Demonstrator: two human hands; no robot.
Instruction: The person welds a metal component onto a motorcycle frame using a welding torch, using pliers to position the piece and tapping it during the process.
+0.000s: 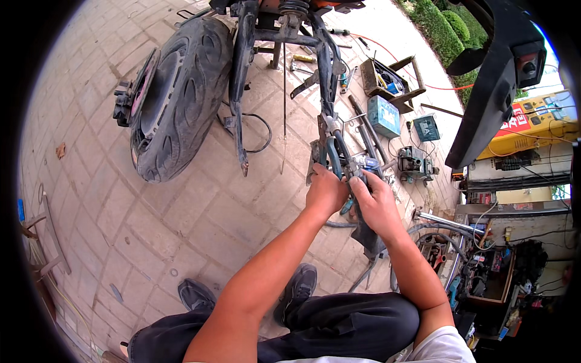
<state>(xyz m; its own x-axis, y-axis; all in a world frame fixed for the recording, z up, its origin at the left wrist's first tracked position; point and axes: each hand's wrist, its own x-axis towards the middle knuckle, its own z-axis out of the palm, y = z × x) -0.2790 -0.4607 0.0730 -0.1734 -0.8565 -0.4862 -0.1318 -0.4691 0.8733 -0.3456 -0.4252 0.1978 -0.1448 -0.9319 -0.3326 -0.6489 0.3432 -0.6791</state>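
Note:
My left hand [327,193] is closed low at the end of the motorbike's right rear frame arm [328,72], beside a curved blue-grey piece [333,158]. What its fingers grip is hidden. Close beside it, my right hand [376,201] is closed on a dark, tube-like part [343,147], its thumb pressed along the top. That part runs up to a silver metal fitting [332,124] at the arm's end. A flat dark piece [365,237] hangs below my hands. The bare left frame arm [236,109] ends in the open air.
A wheel with a worn black tyre [203,103] stands to the left. On the right lie an open tool box [393,81], a teal box [384,116], a small machine [416,162] and scattered tools. A black fender-like part [493,91] overhangs the upper right, near a yellow machine [532,124].

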